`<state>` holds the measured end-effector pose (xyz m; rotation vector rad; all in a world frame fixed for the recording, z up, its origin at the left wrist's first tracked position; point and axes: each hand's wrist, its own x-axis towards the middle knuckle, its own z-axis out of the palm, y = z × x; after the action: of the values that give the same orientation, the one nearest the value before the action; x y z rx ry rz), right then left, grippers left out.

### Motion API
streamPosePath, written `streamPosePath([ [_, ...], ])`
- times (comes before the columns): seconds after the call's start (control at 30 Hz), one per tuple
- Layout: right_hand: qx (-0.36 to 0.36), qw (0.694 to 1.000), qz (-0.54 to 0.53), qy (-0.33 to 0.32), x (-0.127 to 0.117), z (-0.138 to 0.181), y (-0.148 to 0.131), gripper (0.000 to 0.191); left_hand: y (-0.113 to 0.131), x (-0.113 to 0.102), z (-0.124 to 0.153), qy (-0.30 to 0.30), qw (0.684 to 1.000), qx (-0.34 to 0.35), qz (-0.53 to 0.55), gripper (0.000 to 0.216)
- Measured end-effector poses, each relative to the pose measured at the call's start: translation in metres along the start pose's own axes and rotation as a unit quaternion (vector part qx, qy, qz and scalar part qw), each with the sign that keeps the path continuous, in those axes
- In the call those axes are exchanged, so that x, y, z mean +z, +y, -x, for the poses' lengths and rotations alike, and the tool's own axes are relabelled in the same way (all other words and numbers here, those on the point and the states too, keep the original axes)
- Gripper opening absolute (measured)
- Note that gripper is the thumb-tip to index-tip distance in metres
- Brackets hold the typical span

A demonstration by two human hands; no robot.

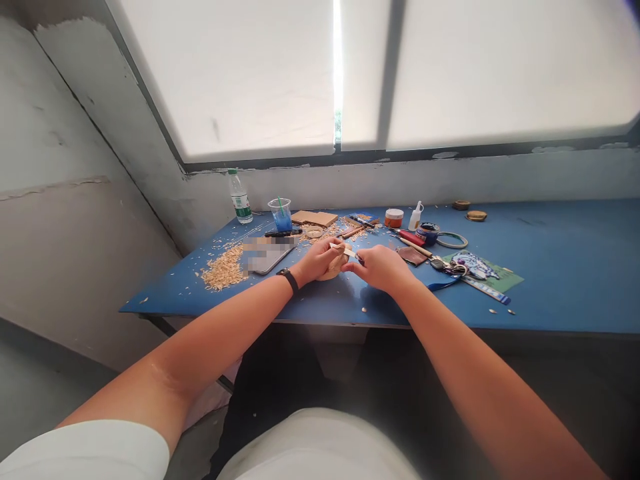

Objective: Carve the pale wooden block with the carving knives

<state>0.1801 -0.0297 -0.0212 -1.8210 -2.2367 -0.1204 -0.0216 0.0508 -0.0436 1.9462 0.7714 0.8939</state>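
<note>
My left hand point(320, 261), with a black watch on the wrist, is closed around a small rounded piece of light wood point(334, 268) resting on the blue table point(560, 267). My right hand point(383, 268) is closed in a pinch on a thin pale blade or strip point(345, 250) that lies across the top of the wood. The two hands almost touch over the table's front middle. Most of the wood piece is hidden by my fingers.
A heap of wood shavings point(223, 270) and a phone point(267, 257) lie left of my hands. Behind stand a water bottle point(241, 198), a plastic cup point(281, 215), wood boards point(314, 218), small jars, a glue bottle point(415, 217). Keys, a tape ring point(453, 240) and a green card point(493, 275) lie right.
</note>
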Motion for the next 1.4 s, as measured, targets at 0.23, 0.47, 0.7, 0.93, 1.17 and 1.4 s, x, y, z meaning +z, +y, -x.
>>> streamPosePath([
  [0.23, -0.008, 1.0, -0.001, 0.015, 0.006, 0.003, 0.006, 0.073, 0.0, 0.002, -0.004, 0.038, 0.994, 0.043, -0.091, 0.045],
  [0.47, -0.052, 0.998, 0.027, 0.017, 0.008, 0.01, 0.008, 0.062, -0.002, 0.002, -0.004, -0.005, 0.991, 0.064, -0.118, 0.047],
  [0.7, -0.034, 0.999, 0.021, 0.02, 0.009, 0.009, 0.005, 0.064, 0.0, 0.0, 0.0, -0.026, 0.985, 0.115, -0.127, 0.065],
  [0.93, -0.032, 0.999, 0.019, 0.018, 0.007, 0.011, 0.003, 0.068, -0.007, -0.001, -0.002, -0.025, 0.987, 0.113, -0.112, 0.056],
  [1.17, -0.023, 0.999, 0.008, 0.026, 0.012, 0.001, 0.006, 0.073, -0.005, 0.001, -0.005, -0.01, 0.991, 0.102, -0.082, 0.046],
  [1.4, -0.011, 0.999, -0.005, 0.039, 0.013, -0.002, -0.001, 0.068, -0.005, 0.001, -0.004, 0.032, 0.996, 0.078, -0.035, 0.042],
])
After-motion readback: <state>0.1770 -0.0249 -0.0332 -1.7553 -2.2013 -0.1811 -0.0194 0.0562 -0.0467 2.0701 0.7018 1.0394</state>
